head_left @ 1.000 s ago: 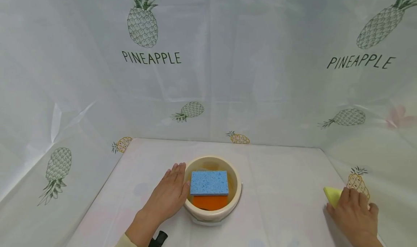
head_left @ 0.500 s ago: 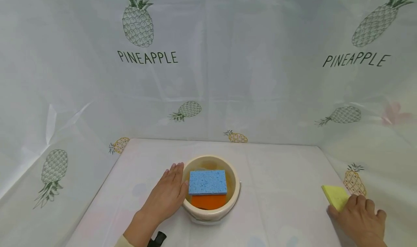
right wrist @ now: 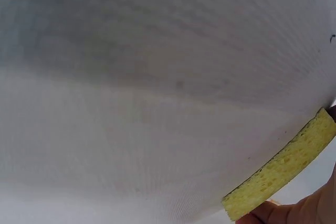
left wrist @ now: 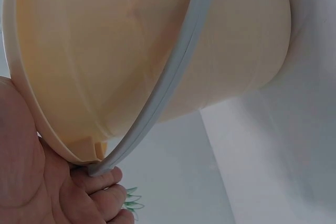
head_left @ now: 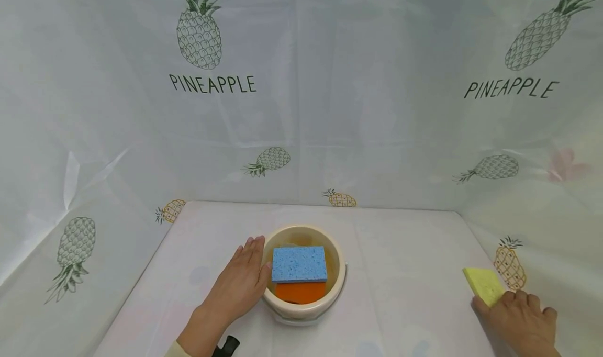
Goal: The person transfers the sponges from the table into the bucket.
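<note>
A cream bucket [head_left: 303, 311] with a pale grey carrying handle [left wrist: 165, 87] stands in the middle of the table. Inside it lies a blue sponge [head_left: 299, 264], partly over an orange sponge [head_left: 301, 291]. My left hand [head_left: 237, 286] rests flat against the bucket's left rim, fingers straight; the left wrist view has them beside the end of the handle. Far to the right, my right hand [head_left: 525, 318] pinches a yellow sponge [head_left: 484, 285] between thumb and fingers. In the right wrist view, the yellow sponge [right wrist: 283, 166] appears edge-on, most of the hand cut off.
A white table [head_left: 400, 252] carries the bucket. Pineapple-printed plastic sheeting [head_left: 367, 95] rises behind it and along both sides, close to my right hand. A small black object [head_left: 228, 346] shows beside my left wrist.
My right hand has shifted slightly right and nearer to me, so more of the yellow sponge shows. The left hand stays at the bucket, and the view has turned slightly.
</note>
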`<state>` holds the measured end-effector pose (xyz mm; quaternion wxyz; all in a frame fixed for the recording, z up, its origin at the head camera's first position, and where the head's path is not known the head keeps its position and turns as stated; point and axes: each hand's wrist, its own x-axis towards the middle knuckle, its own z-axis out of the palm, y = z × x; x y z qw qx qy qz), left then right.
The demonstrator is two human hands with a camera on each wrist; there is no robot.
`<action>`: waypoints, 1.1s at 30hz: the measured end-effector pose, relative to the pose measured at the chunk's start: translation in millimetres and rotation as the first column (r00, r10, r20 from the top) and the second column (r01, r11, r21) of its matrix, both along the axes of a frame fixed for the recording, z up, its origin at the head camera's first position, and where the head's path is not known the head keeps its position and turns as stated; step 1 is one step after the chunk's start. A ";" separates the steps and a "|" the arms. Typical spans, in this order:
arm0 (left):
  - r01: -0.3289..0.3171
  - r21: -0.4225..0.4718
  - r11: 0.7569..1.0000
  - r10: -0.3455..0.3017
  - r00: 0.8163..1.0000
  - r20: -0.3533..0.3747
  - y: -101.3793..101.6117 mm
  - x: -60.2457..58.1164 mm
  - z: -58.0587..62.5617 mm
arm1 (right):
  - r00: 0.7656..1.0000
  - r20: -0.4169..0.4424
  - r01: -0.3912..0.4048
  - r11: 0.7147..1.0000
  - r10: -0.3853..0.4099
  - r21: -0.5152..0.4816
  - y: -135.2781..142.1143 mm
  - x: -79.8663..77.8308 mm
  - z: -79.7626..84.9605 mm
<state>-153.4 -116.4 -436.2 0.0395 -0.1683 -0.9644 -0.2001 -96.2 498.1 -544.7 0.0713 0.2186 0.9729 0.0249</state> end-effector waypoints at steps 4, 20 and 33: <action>-0.002 -0.002 1.000 0.002 1.000 0.003 -0.5 0.1 -0.3 | 1.000 -0.021 -0.009 1.000 0.009 0.011 -2.0 -1.7 -0.6; -0.006 0.000 1.000 0.006 1.000 0.009 -1.7 -0.5 -2.9 | 0.908 -0.356 -0.207 0.975 0.221 0.078 -17.0 -19.5 9.4; -0.008 0.013 1.000 0.008 1.000 0.003 -0.9 -0.1 -2.1 | 0.820 -0.445 -0.328 0.932 0.361 0.151 -47.6 -48.6 10.9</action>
